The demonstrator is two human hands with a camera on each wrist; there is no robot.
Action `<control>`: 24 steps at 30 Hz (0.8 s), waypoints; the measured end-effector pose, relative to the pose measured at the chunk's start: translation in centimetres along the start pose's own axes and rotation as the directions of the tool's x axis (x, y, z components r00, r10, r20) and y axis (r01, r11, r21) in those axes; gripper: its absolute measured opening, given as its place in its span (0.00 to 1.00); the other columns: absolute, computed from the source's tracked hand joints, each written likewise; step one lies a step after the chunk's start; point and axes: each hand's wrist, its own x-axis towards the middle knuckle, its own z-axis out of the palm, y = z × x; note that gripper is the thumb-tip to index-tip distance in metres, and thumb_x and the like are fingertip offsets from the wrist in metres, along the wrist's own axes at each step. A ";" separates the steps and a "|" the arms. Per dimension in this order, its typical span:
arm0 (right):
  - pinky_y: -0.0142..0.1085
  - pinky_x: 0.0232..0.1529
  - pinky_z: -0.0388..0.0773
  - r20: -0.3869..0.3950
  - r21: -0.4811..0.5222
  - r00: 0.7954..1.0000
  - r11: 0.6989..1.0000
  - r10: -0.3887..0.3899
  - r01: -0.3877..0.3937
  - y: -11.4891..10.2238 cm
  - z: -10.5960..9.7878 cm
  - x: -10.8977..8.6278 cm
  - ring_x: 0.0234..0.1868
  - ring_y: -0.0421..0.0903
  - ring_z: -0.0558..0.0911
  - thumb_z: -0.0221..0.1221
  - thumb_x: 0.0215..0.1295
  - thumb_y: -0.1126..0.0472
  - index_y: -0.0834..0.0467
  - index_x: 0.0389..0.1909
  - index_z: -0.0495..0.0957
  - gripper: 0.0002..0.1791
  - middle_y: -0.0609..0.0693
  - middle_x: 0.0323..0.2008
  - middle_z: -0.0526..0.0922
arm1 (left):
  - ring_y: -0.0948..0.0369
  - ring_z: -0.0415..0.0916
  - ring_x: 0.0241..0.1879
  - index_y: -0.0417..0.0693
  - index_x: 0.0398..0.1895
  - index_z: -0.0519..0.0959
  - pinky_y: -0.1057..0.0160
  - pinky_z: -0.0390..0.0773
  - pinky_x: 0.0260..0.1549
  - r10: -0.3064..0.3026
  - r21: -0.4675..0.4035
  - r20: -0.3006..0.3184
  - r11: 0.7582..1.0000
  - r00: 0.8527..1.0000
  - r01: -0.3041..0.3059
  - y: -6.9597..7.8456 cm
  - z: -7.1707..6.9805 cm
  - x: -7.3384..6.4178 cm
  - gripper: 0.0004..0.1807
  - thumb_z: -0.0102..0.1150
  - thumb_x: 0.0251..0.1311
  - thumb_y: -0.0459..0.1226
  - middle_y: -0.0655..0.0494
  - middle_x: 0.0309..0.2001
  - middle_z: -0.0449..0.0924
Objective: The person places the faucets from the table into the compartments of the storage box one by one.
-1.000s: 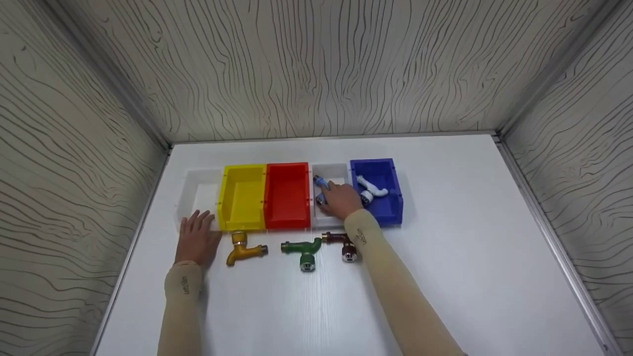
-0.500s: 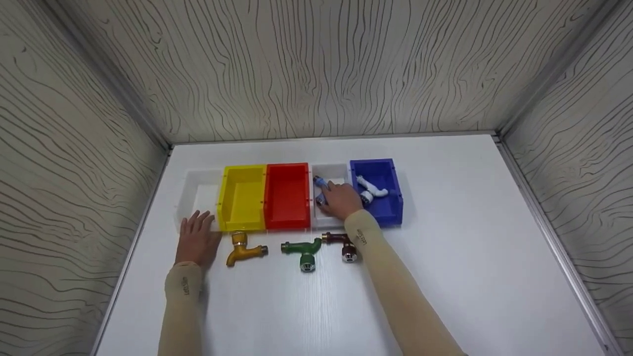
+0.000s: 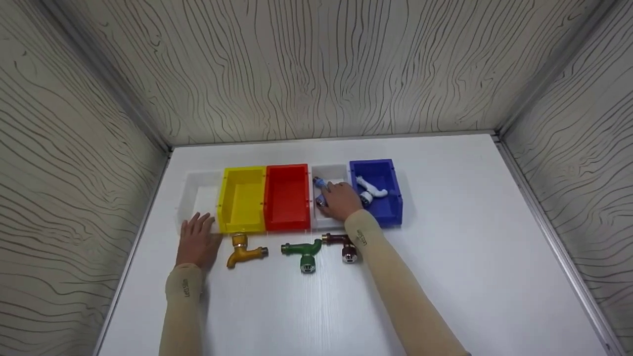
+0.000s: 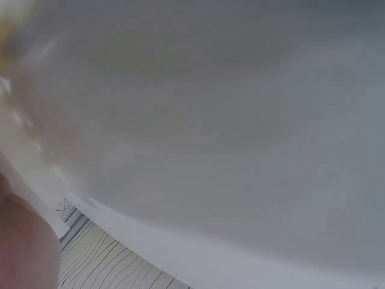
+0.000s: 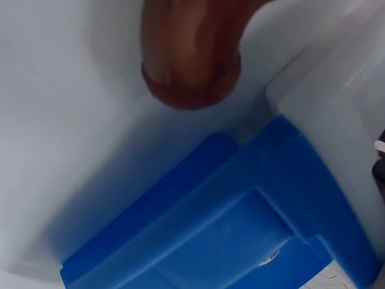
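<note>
My right hand (image 3: 341, 201) reaches into the clear bin (image 3: 330, 170) second from the right, its fingers around a light-blue tap (image 3: 320, 199); the palm hides part of that tap. A white tap (image 3: 372, 188) lies in the blue bin (image 3: 397, 210) alongside. My left hand (image 3: 197, 242) rests with fingers extended at the front of the leftmost clear bin (image 3: 185, 195). Closest to it on the table is a yellow tap (image 3: 245, 253). A green tap (image 3: 302, 249) and a dark-red tap (image 3: 341, 241) lie further right, the latter partly behind my right sleeve.
A yellow bin (image 3: 245, 225) and a red bin (image 3: 288, 225) stand in the same row, between the two clear ones. The white table (image 3: 470, 237) is bounded by wood-patterned panels (image 3: 316, 69) at the back and sides.
The head view has shifted very slightly. Both hands stay in nearly the same places, the right one still at the light-blue tap, and the other taps lie as before.
</note>
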 end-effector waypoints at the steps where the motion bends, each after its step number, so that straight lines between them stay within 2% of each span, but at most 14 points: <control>1: 0.51 0.72 0.71 0.000 0.004 1.000 1.000 -0.005 0.005 0.0 0.0 0.0 0.65 0.60 0.79 0.57 0.74 0.39 0.63 0.72 0.70 0.38 0.64 0.66 0.78 | 0.45 0.45 0.82 0.46 0.75 0.66 0.42 0.30 0.82 -0.003 -0.006 0.007 1.000 1.000 0.003 0.1 -0.1 -0.1 0.30 0.51 0.77 0.50 0.47 0.79 0.60; 5: 0.51 0.76 0.66 0.014 0.042 1.000 0.999 -0.014 0.013 0.1 0.0 0.1 0.70 0.60 0.75 0.57 0.75 0.41 0.63 0.74 0.67 0.38 0.63 0.70 0.74 | 0.45 0.44 0.83 0.46 0.75 0.66 0.42 0.29 0.82 -0.014 -0.026 0.024 1.000 1.000 0.015 0.2 -0.2 -0.2 0.31 0.50 0.78 0.52 0.47 0.80 0.59; 9: 0.50 0.79 0.62 0.015 0.172 1.000 0.985 -0.001 -0.002 0.8 -1.1 0.0 0.75 0.58 0.70 0.54 0.77 0.42 0.61 0.76 0.65 0.37 0.60 0.75 0.69 | 0.46 0.44 0.83 0.47 0.75 0.66 0.43 0.30 0.82 -0.011 -0.024 0.019 1.000 1.000 0.011 -0.1 -0.2 0.0 0.30 0.51 0.77 0.51 0.49 0.80 0.59; 11: 0.51 0.79 0.61 -0.011 0.244 1.000 0.970 0.012 -0.009 1.5 -2.2 -0.3 0.75 0.58 0.69 0.53 0.79 0.42 0.60 0.77 0.65 0.35 0.59 0.75 0.69 | 0.45 0.44 0.83 0.47 0.75 0.66 0.43 0.29 0.82 -0.002 -0.026 0.009 1.000 1.000 0.003 -0.2 -0.3 0.1 0.29 0.51 0.78 0.50 0.48 0.80 0.59; 14: 0.53 0.79 0.62 -0.091 0.311 0.995 0.950 0.046 -0.016 3.1 -4.0 -1.3 0.75 0.59 0.69 0.52 0.80 0.45 0.59 0.76 0.67 0.32 0.58 0.74 0.71 | 0.46 0.45 0.82 0.47 0.74 0.67 0.43 0.31 0.82 0.009 -0.020 -0.013 1.000 1.000 -0.009 -0.2 -0.3 0.2 0.29 0.52 0.77 0.49 0.49 0.79 0.60; 19: 0.55 0.75 0.68 -0.242 0.376 0.961 0.926 0.136 -0.037 6.5 -6.1 -3.6 0.72 0.59 0.72 0.52 0.80 0.49 0.58 0.75 0.69 0.28 0.59 0.69 0.76 | 0.43 0.46 0.82 0.45 0.74 0.67 0.39 0.35 0.82 0.032 -0.005 -0.012 0.999 0.999 -0.032 -0.4 -0.1 0.3 0.29 0.55 0.75 0.47 0.45 0.79 0.61; 24: 0.57 0.72 0.70 -0.291 0.375 0.925 0.919 0.243 -0.123 9.8 -6.4 -5.5 0.70 0.60 0.74 0.52 0.81 0.52 0.58 0.75 0.69 0.27 0.60 0.67 0.77 | 0.43 0.48 0.81 0.45 0.73 0.68 0.39 0.36 0.82 0.041 -0.003 -0.027 0.999 0.999 -0.041 -0.5 0.1 0.4 0.29 0.56 0.75 0.47 0.46 0.78 0.62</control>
